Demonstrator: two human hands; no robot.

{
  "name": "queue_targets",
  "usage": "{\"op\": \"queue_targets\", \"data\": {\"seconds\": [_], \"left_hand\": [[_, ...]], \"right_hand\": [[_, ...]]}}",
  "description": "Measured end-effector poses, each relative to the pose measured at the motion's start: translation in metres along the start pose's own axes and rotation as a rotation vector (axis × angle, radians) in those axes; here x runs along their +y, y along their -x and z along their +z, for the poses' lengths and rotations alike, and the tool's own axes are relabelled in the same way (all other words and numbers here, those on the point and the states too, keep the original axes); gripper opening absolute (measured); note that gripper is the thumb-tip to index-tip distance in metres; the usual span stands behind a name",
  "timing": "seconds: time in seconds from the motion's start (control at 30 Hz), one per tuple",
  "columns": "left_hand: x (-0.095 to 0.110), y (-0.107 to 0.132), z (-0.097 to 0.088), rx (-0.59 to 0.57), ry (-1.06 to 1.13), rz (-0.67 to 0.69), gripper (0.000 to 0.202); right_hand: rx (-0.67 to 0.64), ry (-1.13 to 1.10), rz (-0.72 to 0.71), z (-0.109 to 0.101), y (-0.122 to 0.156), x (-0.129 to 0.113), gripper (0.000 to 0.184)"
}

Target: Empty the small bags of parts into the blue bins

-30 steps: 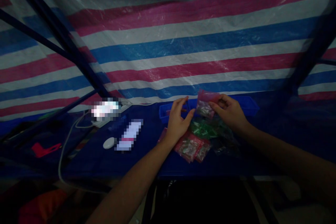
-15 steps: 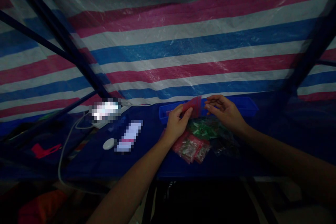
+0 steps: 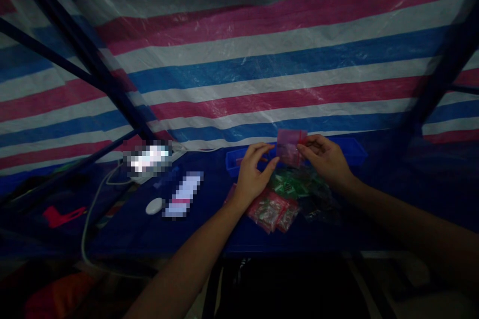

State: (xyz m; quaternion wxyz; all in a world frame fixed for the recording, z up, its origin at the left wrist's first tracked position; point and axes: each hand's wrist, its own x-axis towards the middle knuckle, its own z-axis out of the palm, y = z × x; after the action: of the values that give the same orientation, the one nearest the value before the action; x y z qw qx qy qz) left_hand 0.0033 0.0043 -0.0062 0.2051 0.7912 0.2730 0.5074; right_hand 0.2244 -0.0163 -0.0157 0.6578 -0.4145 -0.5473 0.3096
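Note:
Both hands are raised over a dark blue table [image 3: 142,229]. My right hand [image 3: 326,159] pinches the upper right edge of a small pink plastic bag [image 3: 289,147] and holds it upright. My left hand [image 3: 253,173] has its thumb and fingers curled close to the bag's lower left corner; whether they touch it is unclear. Under the hands lie red bags [image 3: 272,212] filled with small pale parts, green bags [image 3: 292,183] and a darker bag [image 3: 322,204]. A long blue tray [image 3: 348,152] stands behind the hands.
Left of the hands lie a white round object [image 3: 154,205], two blurred-out items, a white cable [image 3: 92,209] and a red tool [image 3: 62,216]. A striped red, white and blue tarp [image 3: 262,60] hangs behind the table. Dark frame bars cross on the left.
The pink bag was tilted flat between both hands half a second ago; now it stands upright again in my right hand, and my left hand has drawn slightly back from it.

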Motion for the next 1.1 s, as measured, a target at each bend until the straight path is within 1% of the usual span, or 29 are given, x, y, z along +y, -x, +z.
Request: {"op": "queue_targets", "data": {"seconds": [0.07, 0.1, 0.13, 0.17, 0.2, 0.23, 0.3, 0.4, 0.43, 0.47, 0.53, 0.6, 0.67, 0.73, 0.83, 0.9, 1.0, 1.1], "left_hand": [[0.003, 0.001, 0.001, -0.086, 0.009, 0.028, 0.043], [0.005, 0.002, 0.001, -0.121, 0.012, 0.041, 0.047], [0.007, 0.002, 0.002, -0.144, 0.011, 0.051, 0.051], [0.008, 0.002, 0.002, -0.154, 0.006, 0.058, 0.051], [0.008, 0.001, 0.002, -0.155, 0.002, 0.057, 0.047], [0.008, 0.000, 0.002, -0.152, 0.002, 0.049, 0.040], [0.007, -0.001, 0.000, -0.137, 0.021, 0.012, 0.031], [0.002, -0.002, -0.002, -0.120, 0.076, -0.062, 0.032], [0.000, -0.002, -0.002, -0.119, 0.099, -0.083, 0.032], [-0.001, -0.002, -0.001, -0.123, 0.124, -0.099, 0.032], [-0.002, -0.001, 0.001, -0.134, 0.176, -0.124, 0.033], [-0.003, 0.000, 0.003, -0.141, 0.231, -0.152, 0.035], [-0.004, 0.001, 0.005, -0.140, 0.280, -0.188, 0.037], [-0.007, 0.001, 0.007, -0.128, 0.311, -0.221, 0.038], [-0.011, 0.002, 0.009, -0.098, 0.338, -0.255, 0.040], [-0.014, 0.002, 0.011, -0.071, 0.360, -0.273, 0.046], [-0.014, 0.002, 0.013, -0.038, 0.392, -0.276, 0.055], [-0.012, -0.002, 0.007, -0.007, 0.367, -0.236, 0.051]], "right_hand": [[-0.088, -0.013, 0.006, 0.003, 0.004, -0.007, 0.032], [-0.161, -0.027, 0.014, 0.004, 0.007, -0.012, 0.031], [-0.261, -0.041, 0.029, 0.006, 0.010, -0.016, 0.031], [-0.345, -0.049, 0.041, 0.007, 0.012, -0.021, 0.030], [-0.405, -0.048, 0.041, 0.008, 0.014, -0.024, 0.029], [-0.437, -0.042, 0.038, 0.008, 0.015, -0.026, 0.029], [-0.412, -0.015, 0.027, 0.007, 0.014, -0.025, 0.029], [-0.251, 0.054, -0.024, 0.003, 0.008, -0.016, 0.028], [-0.199, 0.083, -0.071, 0.002, 0.006, -0.013, 0.026], [-0.173, 0.111, -0.119, 0.001, 0.005, -0.011, 0.024], [-0.199, 0.148, -0.180, 0.001, 0.004, -0.010, 0.021], [-0.282, 0.152, -0.160, 0.001, 0.005, -0.012, 0.021], [-0.327, 0.138, -0.117, 0.002, 0.007, -0.015, 0.023], [-0.304, 0.124, -0.098, 0.002, 0.008, -0.017, 0.025], [-0.225, 0.096, -0.080, 0.001, 0.008, -0.015, 0.027], [-0.191, 0.067, -0.061, 0.000, 0.008, -0.014, 0.028], [-0.230, 0.016, -0.026, 0.001, 0.009, -0.016, 0.028], [-0.280, -0.012, -0.036, 0.003, 0.011, -0.020, 0.028]]}}
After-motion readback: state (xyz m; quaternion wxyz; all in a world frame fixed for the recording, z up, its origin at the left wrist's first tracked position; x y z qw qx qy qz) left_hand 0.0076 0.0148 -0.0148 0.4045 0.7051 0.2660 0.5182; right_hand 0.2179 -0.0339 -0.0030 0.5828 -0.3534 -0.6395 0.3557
